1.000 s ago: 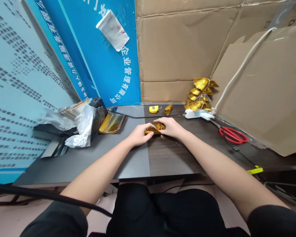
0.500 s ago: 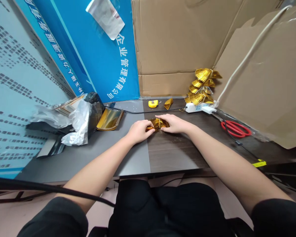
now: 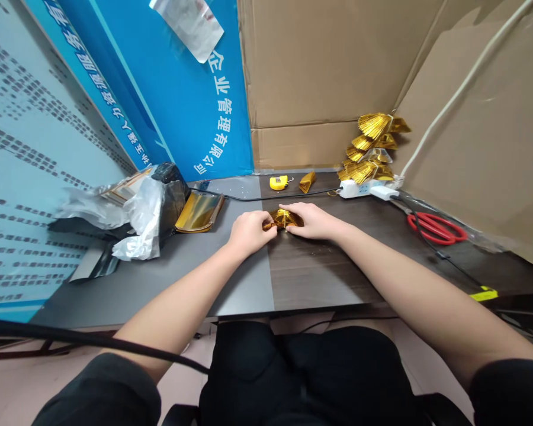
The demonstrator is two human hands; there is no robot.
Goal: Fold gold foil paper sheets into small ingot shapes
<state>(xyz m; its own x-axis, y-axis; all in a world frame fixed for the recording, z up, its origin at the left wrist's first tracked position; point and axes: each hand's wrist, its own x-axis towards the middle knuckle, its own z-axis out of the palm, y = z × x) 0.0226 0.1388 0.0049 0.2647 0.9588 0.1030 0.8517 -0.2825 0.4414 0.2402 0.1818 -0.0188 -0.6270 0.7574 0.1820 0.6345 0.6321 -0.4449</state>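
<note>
Between my hands, on the desk (image 3: 320,278), is a bundle of folded gold foil paper (image 3: 285,218), with what looks like a tie around its middle. My left hand (image 3: 251,229) is closed on the bundle's left end, thumb and fingers pinching it. My right hand (image 3: 310,220) grips the right end, its fingers over the back and thumb along the front. The fingers partly hide the bundle. Beyond it lie a yellow tape measure (image 3: 278,183) and a small folded gold foil piece (image 3: 307,181).
Fanned gold foil bundles (image 3: 368,151) are stacked at the back right above a white power strip (image 3: 355,189). Red-handled scissors (image 3: 437,228) lie to the right. On the left are a stack of gold foil sheets (image 3: 199,212) and crumpled plastic wrapping (image 3: 142,222). A black cable (image 3: 244,202) crosses behind my hands.
Both hands keep hold of the gold foil bundle, with only slight finger shifts. The view has turned a little, so the stacked bundles and scissors appear farther right.
</note>
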